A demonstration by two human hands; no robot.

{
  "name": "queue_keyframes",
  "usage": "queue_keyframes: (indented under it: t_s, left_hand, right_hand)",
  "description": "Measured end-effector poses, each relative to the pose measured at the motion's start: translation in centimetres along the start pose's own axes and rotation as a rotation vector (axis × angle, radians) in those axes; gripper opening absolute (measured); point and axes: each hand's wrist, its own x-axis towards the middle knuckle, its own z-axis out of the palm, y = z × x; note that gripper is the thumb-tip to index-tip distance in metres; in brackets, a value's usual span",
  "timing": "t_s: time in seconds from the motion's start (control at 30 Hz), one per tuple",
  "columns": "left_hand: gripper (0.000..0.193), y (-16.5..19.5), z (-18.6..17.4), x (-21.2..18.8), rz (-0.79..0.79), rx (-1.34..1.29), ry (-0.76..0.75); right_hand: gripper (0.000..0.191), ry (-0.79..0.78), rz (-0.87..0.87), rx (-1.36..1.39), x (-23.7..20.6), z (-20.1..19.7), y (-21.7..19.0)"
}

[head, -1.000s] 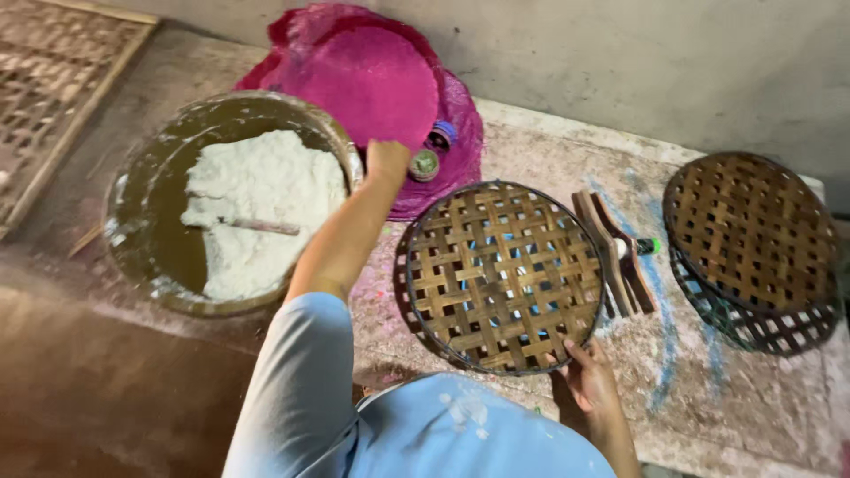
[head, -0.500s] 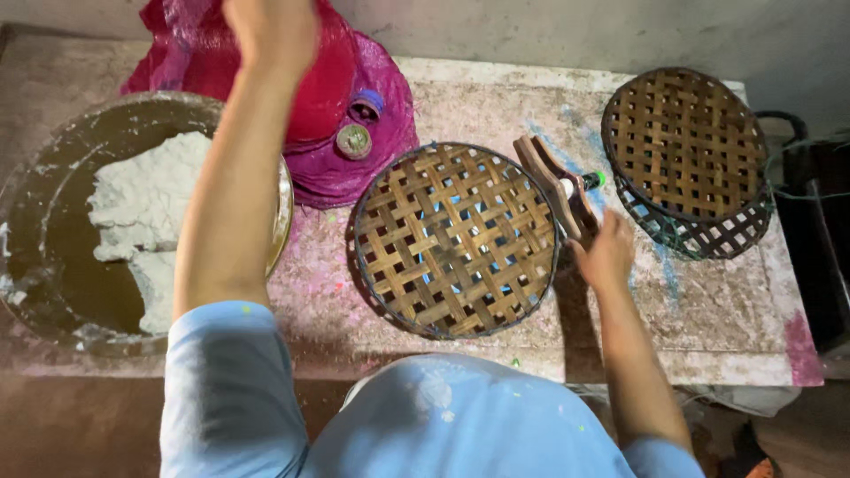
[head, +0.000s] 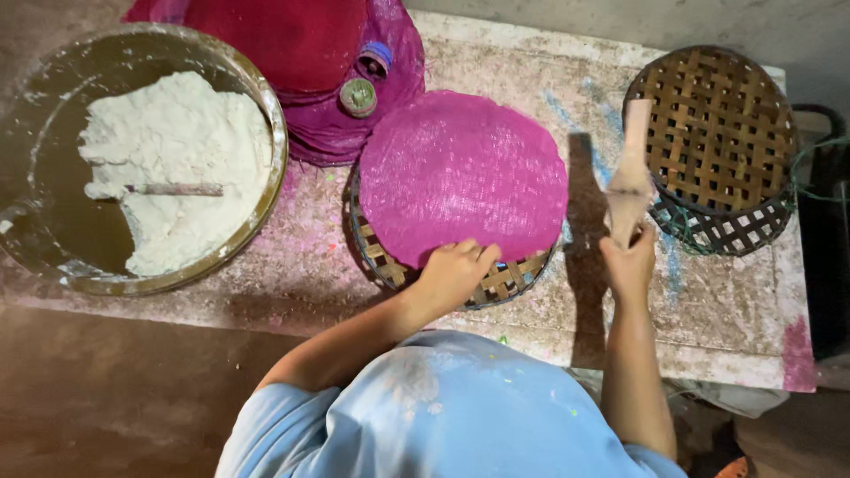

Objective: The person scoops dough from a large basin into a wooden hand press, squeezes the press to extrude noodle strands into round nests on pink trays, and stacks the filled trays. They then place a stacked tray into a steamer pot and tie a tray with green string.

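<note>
A round magenta mesh sheet (head: pixel 460 173) lies spread over a woven bamboo tray (head: pixel 509 279) in the middle of the table. My left hand (head: pixel 453 273) presses on the sheet's near edge, fingers curled over the tray rim. My right hand (head: pixel 627 261) grips a flat wooden paddle (head: pixel 632 168) and holds it upright, just right of the tray. A stack of more magenta sheets (head: pixel 310 53) sits behind, with two small caps (head: pixel 359 96) on it.
A large metal basin (head: pixel 53 239) with white dough and a stick stands at the left. A stack of empty woven trays (head: pixel 713 142) is at the right. The stone table (head: pixel 735 319) is dusted with flour and pink stains; its front edge is near me.
My left hand took a magenta sheet from the stack and laid it over the middle tray. My right hand picked up the wooden paddle from the table.
</note>
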Motion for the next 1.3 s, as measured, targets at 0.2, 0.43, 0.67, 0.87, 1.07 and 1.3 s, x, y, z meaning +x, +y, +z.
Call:
queue_keyframes:
  t_s: [0.2, 0.43, 0.67, 0.87, 1.07, 1.3]
  left_hand:
    - [0.029, 0.2, 0.5, -4.2, -0.022, 0.0, -0.035]
    - [0.046, -1.7, -2.2, -3.6, -0.19, -0.139, -0.028]
    - [0.064, -23.2, -4.9, 6.0, -0.659, -0.179, 0.486]
    - [0.101, -30.5, -3.0, 9.3, -0.886, -0.071, 0.465]
    - [0.068, -30.5, -1.5, 8.5, -0.82, -0.042, 0.402]
    - [0.068, -19.0, 0.3, 6.7, -0.5, -0.307, 0.383]
  right_hand:
    - [0.067, 0.077, 0.01, -0.145, -5.0, -3.0, 1.2]
    - [0.079, 0.08, -0.124, -0.725, -7.1, -2.7, 0.4]
    - [0.069, 0.046, -0.213, -0.283, -7.4, 1.1, -1.9]
    - [0.048, -0.433, 0.419, 0.99, -9.1, 6.4, -4.4]
    - [0.04, -0.259, 0.287, 1.207, -6.8, -0.6, -4.5]
    - [0.044, 0.106, 0.062, 1.09, -3.1, -7.8, -8.3]
